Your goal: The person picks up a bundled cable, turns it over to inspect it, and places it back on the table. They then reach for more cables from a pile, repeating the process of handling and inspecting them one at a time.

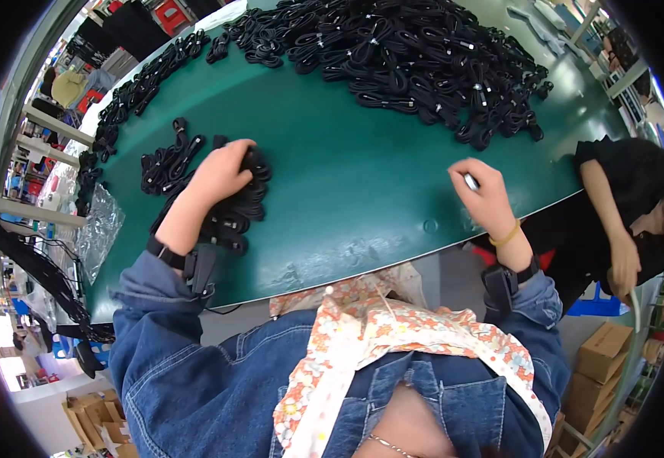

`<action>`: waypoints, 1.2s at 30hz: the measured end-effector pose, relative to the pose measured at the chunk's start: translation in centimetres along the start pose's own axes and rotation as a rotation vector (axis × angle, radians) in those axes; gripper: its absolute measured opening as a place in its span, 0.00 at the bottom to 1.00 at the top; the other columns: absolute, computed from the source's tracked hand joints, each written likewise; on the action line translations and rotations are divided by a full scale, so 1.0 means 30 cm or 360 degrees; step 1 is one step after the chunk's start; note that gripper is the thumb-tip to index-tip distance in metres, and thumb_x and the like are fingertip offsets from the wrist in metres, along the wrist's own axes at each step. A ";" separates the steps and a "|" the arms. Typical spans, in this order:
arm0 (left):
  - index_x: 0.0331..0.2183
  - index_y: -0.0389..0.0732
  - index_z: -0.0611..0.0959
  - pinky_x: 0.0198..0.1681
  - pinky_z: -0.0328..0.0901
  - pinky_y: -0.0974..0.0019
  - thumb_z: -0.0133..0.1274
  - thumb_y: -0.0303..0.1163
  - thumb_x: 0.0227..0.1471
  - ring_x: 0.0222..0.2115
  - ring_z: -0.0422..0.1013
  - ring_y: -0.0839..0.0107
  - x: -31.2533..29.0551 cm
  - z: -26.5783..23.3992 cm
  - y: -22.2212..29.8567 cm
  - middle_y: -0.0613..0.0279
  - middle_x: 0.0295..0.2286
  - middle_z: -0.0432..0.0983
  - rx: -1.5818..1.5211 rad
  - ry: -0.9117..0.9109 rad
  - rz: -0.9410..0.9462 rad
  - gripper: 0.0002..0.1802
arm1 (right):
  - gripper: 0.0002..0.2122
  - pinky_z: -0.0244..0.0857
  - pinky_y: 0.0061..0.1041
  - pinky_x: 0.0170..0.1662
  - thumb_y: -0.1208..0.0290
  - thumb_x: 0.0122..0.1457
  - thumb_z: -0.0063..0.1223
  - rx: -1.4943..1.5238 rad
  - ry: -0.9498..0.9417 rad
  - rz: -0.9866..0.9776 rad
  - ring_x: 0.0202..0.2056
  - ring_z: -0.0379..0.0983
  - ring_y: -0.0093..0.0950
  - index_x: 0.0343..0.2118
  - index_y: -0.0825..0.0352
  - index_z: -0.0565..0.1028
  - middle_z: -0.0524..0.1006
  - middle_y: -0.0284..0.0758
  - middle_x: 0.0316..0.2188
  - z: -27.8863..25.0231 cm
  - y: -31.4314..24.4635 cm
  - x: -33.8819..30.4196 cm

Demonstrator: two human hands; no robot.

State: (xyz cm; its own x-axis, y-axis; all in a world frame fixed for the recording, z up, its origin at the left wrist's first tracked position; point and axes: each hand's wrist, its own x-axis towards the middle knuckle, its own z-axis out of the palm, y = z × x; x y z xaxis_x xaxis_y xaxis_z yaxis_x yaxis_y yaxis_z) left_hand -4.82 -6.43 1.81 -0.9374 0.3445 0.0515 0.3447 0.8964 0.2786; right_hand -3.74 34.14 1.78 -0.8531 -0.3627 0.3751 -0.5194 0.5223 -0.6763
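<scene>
My left hand (221, 174) is closed over the edge of a small stack of coiled black cables (249, 202) on the left part of the green table. Its fingers curl around one coil at the top of that stack. Just beyond the wrist lies another loose group of black cable coils (165, 169). Raised near the table's front edge, my right hand (487, 200) is curled into a fist. A small whitish, shiny end (471, 182) pokes out of the fist; the rest is hidden by the fingers.
A big heap of coiled black cables (416, 57) covers the far side of the green table (332, 175), with a row trailing left. Clear plastic bags (101, 229) lie at the left edge. A person in black (614, 198) bends at the right. Cardboard boxes (605, 351) stand below.
</scene>
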 end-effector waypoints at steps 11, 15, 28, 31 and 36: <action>0.44 0.40 0.63 0.43 0.62 0.67 0.52 0.17 0.39 0.39 0.66 0.67 0.020 0.115 0.335 0.54 0.40 0.67 -0.2225 0.1088 -0.0019 0.27 | 0.16 0.59 0.19 0.40 0.71 0.48 0.51 0.1176 -0.0529 -0.0131 0.35 0.65 0.20 0.41 0.66 0.68 0.71 0.31 0.33 0.379 -0.093 0.314; 0.44 0.40 0.62 0.45 0.60 0.66 0.52 0.17 0.39 0.40 0.66 0.64 0.014 0.163 0.320 0.51 0.42 0.64 -0.2844 0.1141 -0.0211 0.28 | 0.19 0.59 0.17 0.37 0.72 0.45 0.54 0.1267 -0.0677 -0.0080 0.33 0.65 0.18 0.42 0.68 0.67 0.70 0.32 0.33 0.417 -0.101 0.294; 0.42 0.40 0.65 0.45 0.61 0.66 0.53 0.14 0.36 0.40 0.66 0.65 -0.011 0.174 0.363 0.48 0.41 0.65 -0.3044 0.1130 -0.0112 0.27 | 0.21 0.62 0.14 0.36 0.86 0.40 0.52 0.1398 -0.0325 -0.0082 0.34 0.68 0.18 0.42 0.73 0.66 0.71 0.34 0.34 0.374 -0.122 0.249; 0.41 0.39 0.65 0.45 0.61 0.66 0.53 0.14 0.37 0.41 0.66 0.64 -0.008 0.174 0.365 0.48 0.40 0.66 -0.3012 0.1115 -0.0062 0.26 | 0.20 0.61 0.13 0.33 0.87 0.40 0.52 0.1362 -0.0284 -0.0169 0.33 0.67 0.17 0.41 0.73 0.66 0.70 0.33 0.33 0.369 -0.127 0.245; 0.40 0.39 0.66 0.45 0.62 0.65 0.52 0.14 0.37 0.42 0.65 0.63 -0.016 0.179 0.365 0.47 0.40 0.66 -0.2995 0.1070 0.0058 0.25 | 0.19 0.60 0.11 0.29 0.87 0.41 0.52 0.1111 -0.0205 -0.0342 0.31 0.67 0.15 0.40 0.71 0.68 0.70 0.31 0.32 0.370 -0.125 0.237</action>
State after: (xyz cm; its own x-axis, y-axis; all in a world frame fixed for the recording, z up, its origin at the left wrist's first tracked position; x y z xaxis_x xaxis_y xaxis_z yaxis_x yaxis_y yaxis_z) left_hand -0.31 4.72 -0.31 -0.9521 -0.1898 0.2398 0.3055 -0.6250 0.7184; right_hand -7.32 21.04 -0.05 -0.7013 -0.5119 0.4961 -0.4851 -0.1671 -0.8583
